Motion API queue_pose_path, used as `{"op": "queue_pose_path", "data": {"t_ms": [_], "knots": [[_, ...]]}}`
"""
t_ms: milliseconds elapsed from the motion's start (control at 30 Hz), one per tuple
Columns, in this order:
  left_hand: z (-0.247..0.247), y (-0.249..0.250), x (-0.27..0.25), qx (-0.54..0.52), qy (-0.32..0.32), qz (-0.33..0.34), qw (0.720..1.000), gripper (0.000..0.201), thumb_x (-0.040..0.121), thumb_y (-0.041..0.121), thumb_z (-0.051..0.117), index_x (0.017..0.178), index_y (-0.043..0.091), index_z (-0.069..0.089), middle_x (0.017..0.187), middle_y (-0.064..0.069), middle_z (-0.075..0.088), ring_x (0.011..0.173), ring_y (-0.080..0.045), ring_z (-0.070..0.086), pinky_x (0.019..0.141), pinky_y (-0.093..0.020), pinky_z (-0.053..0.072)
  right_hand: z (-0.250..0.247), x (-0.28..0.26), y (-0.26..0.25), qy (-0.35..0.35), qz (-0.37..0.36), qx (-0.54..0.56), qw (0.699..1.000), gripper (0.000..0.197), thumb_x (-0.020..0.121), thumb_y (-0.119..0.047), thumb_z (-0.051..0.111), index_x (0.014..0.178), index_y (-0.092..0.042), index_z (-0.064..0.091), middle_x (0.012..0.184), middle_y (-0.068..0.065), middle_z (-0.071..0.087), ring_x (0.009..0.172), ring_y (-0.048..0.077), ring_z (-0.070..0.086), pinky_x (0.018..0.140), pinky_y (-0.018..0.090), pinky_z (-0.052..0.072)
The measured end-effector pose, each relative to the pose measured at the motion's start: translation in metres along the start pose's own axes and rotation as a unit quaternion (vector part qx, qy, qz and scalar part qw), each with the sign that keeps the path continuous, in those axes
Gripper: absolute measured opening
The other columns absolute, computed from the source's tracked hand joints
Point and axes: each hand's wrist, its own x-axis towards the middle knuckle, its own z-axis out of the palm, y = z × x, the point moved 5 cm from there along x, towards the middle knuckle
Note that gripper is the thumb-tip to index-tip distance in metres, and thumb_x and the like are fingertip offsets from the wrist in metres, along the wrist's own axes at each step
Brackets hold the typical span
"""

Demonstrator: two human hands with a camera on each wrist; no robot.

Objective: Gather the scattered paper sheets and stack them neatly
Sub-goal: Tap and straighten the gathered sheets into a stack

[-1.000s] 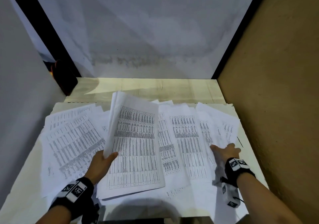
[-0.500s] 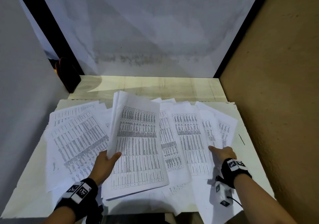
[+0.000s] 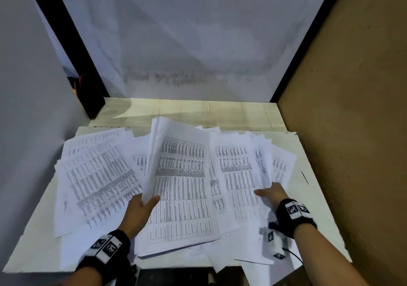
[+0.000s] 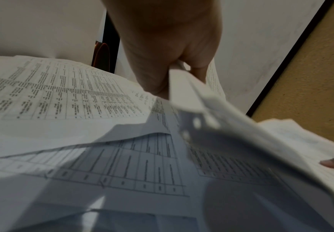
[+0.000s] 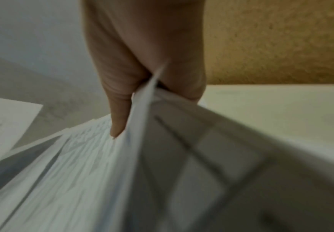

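Two hands busy: left hand (image 3: 137,209) pinches bundle (image 3: 180,186) by left edge, tilted up to take more; right hand (image 3: 272,194) pinches sheets (image 3: 262,164); loose sheets (image 3: 97,175) left of left hand.

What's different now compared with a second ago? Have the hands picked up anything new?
The right hand has slid leftward across the right-side sheets, dragging them toward the middle, and now pinches them, lifted off the table. The left hand keeps gripping the same raised bundle by its left edge. The left-side sheets lie as before.
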Motion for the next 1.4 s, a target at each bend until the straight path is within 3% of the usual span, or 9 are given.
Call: {"op": "queue_pose_path", "data": {"t_ms": [133,400,600,800,900,1067,1233,1333,1400], "knots": [[0.001,-0.001,-0.004,-0.011,0.007,0.002,1.0,0.038,0.088,0.022,0.059,0.059,0.013,0.036,0.053,0.0,0.028,0.045,-0.014,0.027,0.048,-0.023,0.023,-0.028,-0.016,-0.027,0.052,-0.089,-0.069,0.992,0.04,0.083,-0.013,0.066,0.114,0.008,0.055,0.111,0.023,0.062,0.088,0.027,0.055,0.074,0.029,0.041],[0.01,0.001,-0.01,-0.041,-0.001,0.011,0.999,0.037,0.089,0.022,0.058,0.062,0.012,0.035,0.056,-0.001,0.027,0.049,-0.014,0.027,0.048,-0.023,0.023,-0.066,-0.042,-0.063,0.115,-0.179,-0.138,0.967,0.03,0.087,-0.017,0.06,0.105,0.006,0.062,0.102,0.026,0.065,0.08,0.029,0.056,0.068,0.029,0.041],[0.01,0.011,-0.011,-0.044,0.006,0.02,0.999,0.035,0.088,0.022,0.058,0.063,0.012,0.036,0.056,0.0,0.027,0.049,-0.014,0.027,0.048,-0.023,0.023,-0.1,-0.057,-0.078,0.156,-0.208,-0.18,0.949,0.028,0.087,-0.015,0.057,0.105,0.007,0.062,0.102,0.029,0.065,0.091,0.04,0.062,0.073,0.038,0.048],[0.007,0.011,-0.013,-0.051,0.014,0.028,0.998,0.033,0.089,0.021,0.057,0.064,0.01,0.038,0.057,0.0,0.026,0.051,-0.014,0.027,0.05,-0.024,0.022,-0.15,-0.072,-0.078,0.211,-0.211,-0.167,0.94,0.027,0.088,-0.013,0.059,0.105,0.007,0.062,0.101,0.029,0.065,0.08,0.031,0.056,0.068,0.032,0.04],[0.009,0.007,-0.012,-0.055,0.012,0.022,0.998,0.031,0.088,0.021,0.058,0.065,0.01,0.041,0.057,-0.001,0.029,0.052,-0.015,0.029,0.052,-0.025,0.023,-0.161,-0.076,-0.073,0.223,-0.224,-0.163,0.935,0.025,0.087,-0.012,0.059,0.103,0.007,0.064,0.1,0.03,0.065,0.088,0.038,0.061,0.069,0.032,0.04],[0.007,0.006,-0.007,-0.069,0.02,0.011,0.997,0.027,0.087,0.023,0.06,0.067,0.008,0.049,0.059,-0.006,0.038,0.055,-0.016,0.036,0.055,-0.026,0.027,-0.216,-0.09,-0.063,0.26,-0.242,0.016,0.935,0.038,0.08,-0.018,0.067,0.105,0.01,0.061,0.094,0.027,0.065,0.088,0.035,0.061,0.07,0.036,0.041],[0.011,0.028,-0.002,-0.091,0.006,0.037,0.995,0.02,0.087,0.022,0.06,0.08,0.004,0.058,0.064,-0.006,0.052,0.057,-0.019,0.048,0.053,-0.023,0.036,-0.235,-0.115,-0.057,0.187,-0.29,0.252,0.904,0.013,0.085,-0.011,0.061,0.094,0.0,0.061,0.048,-0.004,0.063,0.037,0.002,0.053,0.04,0.015,0.043],[0.023,0.059,-0.005,-0.129,-0.029,0.062,0.989,0.014,0.088,0.019,0.059,0.097,0.008,0.063,0.081,-0.001,0.068,0.069,-0.01,0.067,0.058,-0.017,0.049,-0.187,-0.114,-0.054,0.052,-0.292,0.355,0.887,0.054,0.05,-0.041,0.085,0.089,-0.011,0.064,0.079,-0.007,0.074,0.062,0.001,0.068,0.062,0.023,0.057],[0.033,0.083,-0.008,-0.135,-0.061,0.089,0.985,0.01,0.089,0.017,0.058,0.095,0.013,0.065,0.077,0.01,0.072,0.066,0.004,0.066,0.058,-0.008,0.048,-0.137,-0.104,-0.049,-0.028,-0.269,0.383,0.883,0.086,0.025,-0.049,0.09,0.098,-0.014,0.064,0.084,-0.008,0.075,0.076,0.009,0.071,0.063,0.025,0.058]]}}
